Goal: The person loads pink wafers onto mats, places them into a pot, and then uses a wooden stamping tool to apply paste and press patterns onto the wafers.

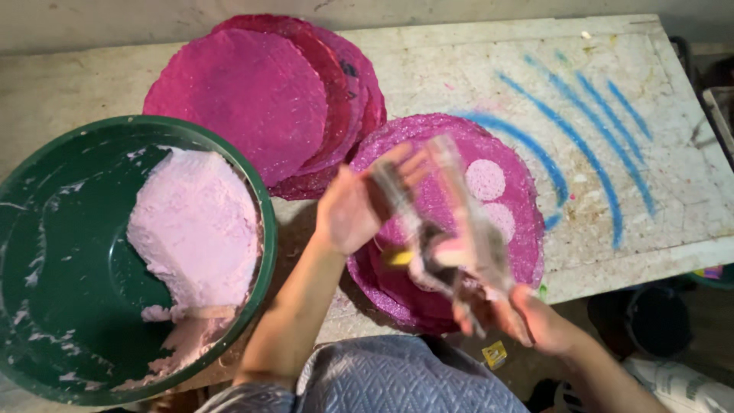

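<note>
Over the near pink glittery disc (459,206) on the white table (673,183), the left hand (359,203) spreads its fingers wide while the right hand (520,313) grips a blurred clear tool (466,222), with a green basin (61,268) of pale pink paste (199,222) at left

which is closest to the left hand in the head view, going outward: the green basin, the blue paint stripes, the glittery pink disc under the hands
From the left hand:
1. Glittery pink disc, directly beneath and to its right.
2. Green basin, off to the left.
3. Blue paint stripes, far right on the table.
</note>
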